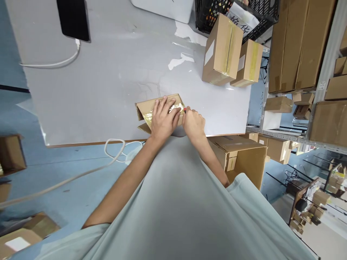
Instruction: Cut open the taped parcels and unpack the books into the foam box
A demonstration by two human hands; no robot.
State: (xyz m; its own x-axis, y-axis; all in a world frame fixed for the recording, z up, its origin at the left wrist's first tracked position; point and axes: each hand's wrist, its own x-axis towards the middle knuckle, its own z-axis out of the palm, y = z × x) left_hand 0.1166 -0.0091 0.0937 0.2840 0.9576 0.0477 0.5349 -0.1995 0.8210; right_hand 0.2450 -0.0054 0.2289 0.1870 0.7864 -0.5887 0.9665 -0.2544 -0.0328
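Note:
A small cardboard box [148,105] with shiny clear tape lies at the near edge of the grey table, its left end flaps standing apart. My left hand [165,119] rests flat on top of it with the fingers stretched forward. At the box's right end, my right hand [194,122] is closed in a fist around a small tool, of which only a red bit [185,109] shows by the thumb. The rest of that tool is hidden in my fingers.
Two taped cartons [223,50] stand at the table's back right, before a black plastic crate [264,12]. A phone [73,20] with a white cable lies at the back left. Below the right edge sits a large open carton [244,148]. Shelves [322,85] of boxes line the right.

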